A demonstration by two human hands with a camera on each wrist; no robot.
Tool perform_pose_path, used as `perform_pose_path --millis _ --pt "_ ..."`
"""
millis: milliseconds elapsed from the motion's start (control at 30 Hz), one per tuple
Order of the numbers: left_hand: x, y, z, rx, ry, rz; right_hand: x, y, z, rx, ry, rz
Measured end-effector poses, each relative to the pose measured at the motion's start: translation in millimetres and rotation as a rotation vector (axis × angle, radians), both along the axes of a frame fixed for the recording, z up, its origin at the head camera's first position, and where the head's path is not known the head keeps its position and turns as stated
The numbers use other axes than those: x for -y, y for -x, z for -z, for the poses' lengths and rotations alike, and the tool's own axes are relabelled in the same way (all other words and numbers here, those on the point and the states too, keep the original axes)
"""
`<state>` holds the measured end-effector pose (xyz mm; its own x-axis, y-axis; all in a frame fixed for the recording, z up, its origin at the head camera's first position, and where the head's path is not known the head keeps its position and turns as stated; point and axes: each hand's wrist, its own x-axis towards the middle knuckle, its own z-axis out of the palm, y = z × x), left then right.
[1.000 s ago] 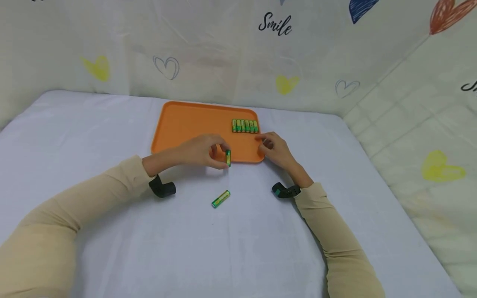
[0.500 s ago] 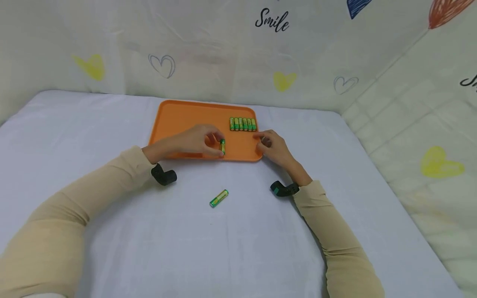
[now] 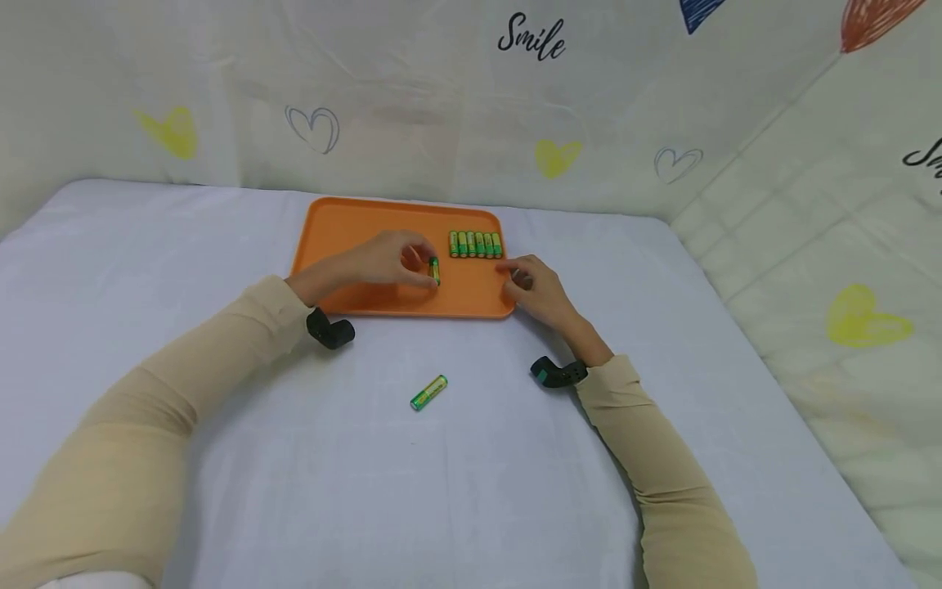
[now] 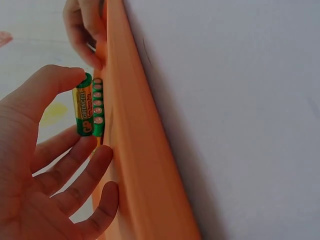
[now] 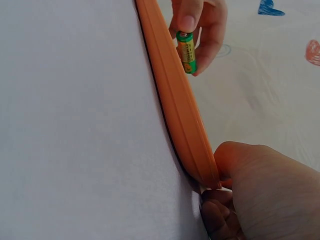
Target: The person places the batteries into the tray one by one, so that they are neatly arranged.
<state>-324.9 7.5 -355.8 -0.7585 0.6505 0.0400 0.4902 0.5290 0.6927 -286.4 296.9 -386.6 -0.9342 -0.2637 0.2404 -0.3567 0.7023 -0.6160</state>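
Observation:
My left hand pinches a green and gold battery between thumb and fingertips, holding it above the orange tray. In the left wrist view the other fingers of that hand are spread. Just beyond the held battery, several green batteries lie side by side in a row at the tray's right end. My right hand grips the tray's right edge near the front corner; in the right wrist view its thumb and curled fingers are at the rim, partly hidden. One loose battery lies on the white cloth in front of the tray.
The white-clothed table extends around the tray. Behind it hangs a pale backdrop with printed hearts and lettering. Black wrist cameras sit below the left wrist and right wrist.
My left hand has moved forward over the tray, carrying the battery closer to the row. My right hand stays at the tray's edge. The view has shifted slightly.

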Motion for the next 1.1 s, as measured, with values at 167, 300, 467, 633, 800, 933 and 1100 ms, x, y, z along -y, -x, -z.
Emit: perform_pose_path --millis 167,300,467,633,800,933,1100 --pt "0.1 11.2 -1.6 0.020 -0.013 -0.047 2 -2.3 -2.5 0.006 0.001 -0.005" --pt "-0.5 22.1 -0.9 0.008 -0.020 -0.068 2 -2.5 -2.7 0.000 0.007 -0.009" --pt "-3.0 32.0 -2.1 0.035 -0.031 -0.078 2 -1.7 -1.7 -0.003 0.007 -0.007" --pt "-6.6 40.4 -4.3 0.069 -0.020 -0.080 1 0.8 0.0 -0.002 -0.003 0.002" --pt "-9.5 46.7 -5.9 0.062 -0.009 -0.059 1 0.0 0.0 0.008 0.002 0.009" --pt "-11.1 50.4 -6.1 0.064 0.005 -0.046 1 -0.6 -0.4 0.009 0.003 0.008" --pt "-13.2 51.2 -6.1 0.054 0.017 -0.026 0 -0.6 -0.4 0.004 0.009 -0.001"
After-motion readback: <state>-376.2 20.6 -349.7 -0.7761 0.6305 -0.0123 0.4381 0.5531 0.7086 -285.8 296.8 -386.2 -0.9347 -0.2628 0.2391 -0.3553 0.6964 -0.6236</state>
